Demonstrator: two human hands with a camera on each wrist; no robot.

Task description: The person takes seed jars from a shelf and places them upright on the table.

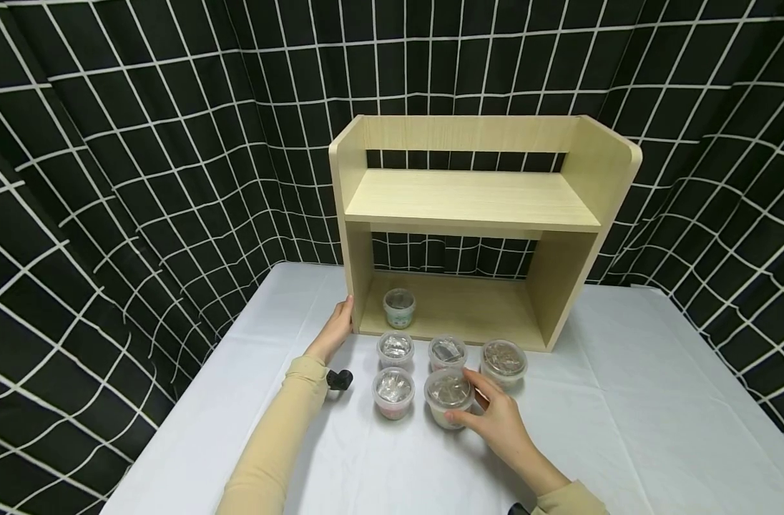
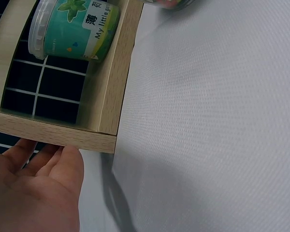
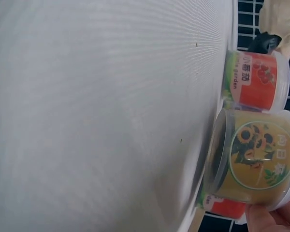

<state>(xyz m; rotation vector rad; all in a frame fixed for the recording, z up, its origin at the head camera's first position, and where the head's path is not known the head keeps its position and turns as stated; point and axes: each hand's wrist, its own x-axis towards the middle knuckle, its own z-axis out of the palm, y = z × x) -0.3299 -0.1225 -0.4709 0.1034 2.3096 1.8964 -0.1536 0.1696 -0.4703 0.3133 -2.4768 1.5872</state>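
Observation:
My right hand (image 1: pixel 504 422) holds a clear lidded plastic tub (image 1: pixel 448 392) between thumb and fingers, at the front of a group of tubs. A sunflower label (image 3: pixel 262 153) shows on its side in the right wrist view. Fingers of my left hand (image 1: pixel 334 332) touch the outer face of the wooden shelf's left side panel (image 2: pixel 53 134), low down near the table. Inside, on the bottom board, stands a tub with a green mint label (image 2: pixel 77 31), close to that panel.
Left of the held tub is a red-labelled tomato tub (image 3: pixel 257 81). Three more tubs stand in a row before the shelf: left (image 1: pixel 395 348), middle (image 1: pixel 447 350), right (image 1: pixel 503 360). The wooden shelf (image 1: pixel 476 200) stands on a white-covered table (image 1: pixel 649 400), with black gridded cloth (image 1: pixel 173 143) around.

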